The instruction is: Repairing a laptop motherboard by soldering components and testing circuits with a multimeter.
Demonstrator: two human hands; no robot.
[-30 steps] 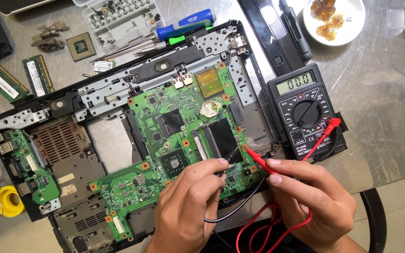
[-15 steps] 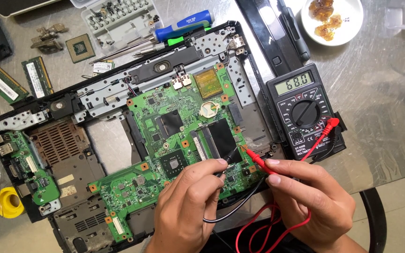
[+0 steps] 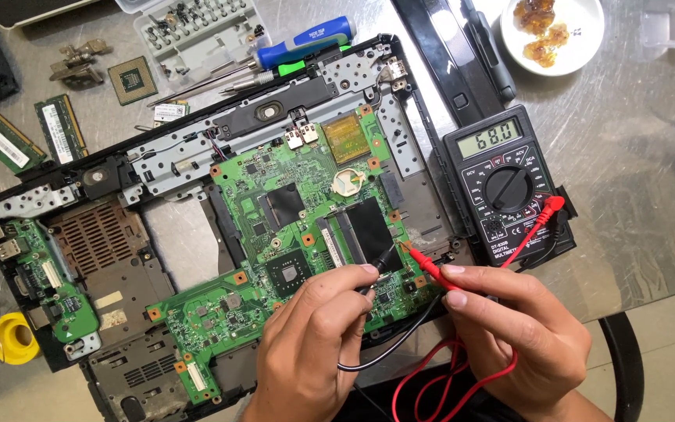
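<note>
A green laptop motherboard (image 3: pixel 291 227) lies in an opened black laptop chassis (image 3: pixel 56 195) on a metal table. My left hand (image 3: pixel 314 336) grips a black test probe (image 3: pixel 380 266) with its tip on the board near the lower right. My right hand (image 3: pixel 517 328) grips a red test probe (image 3: pixel 423 266), tip touching the board just beside the black one. Red and black leads loop below my hands. The red lead runs to a black multimeter (image 3: pixel 505 184) with a lit reading, right of the chassis.
Memory sticks (image 3: pixel 29 133), a processor chip (image 3: pixel 132 80), a clear bit case (image 3: pixel 197 27) and a blue-handled screwdriver (image 3: pixel 314 43) lie at the back left. A white plate of food (image 3: pixel 580 47) stands back right. A yellow solder spool (image 3: pixel 13 337) is near left.
Both hands and probes have stayed almost still on the board. The multimeter's reading differs from one second ago.
</note>
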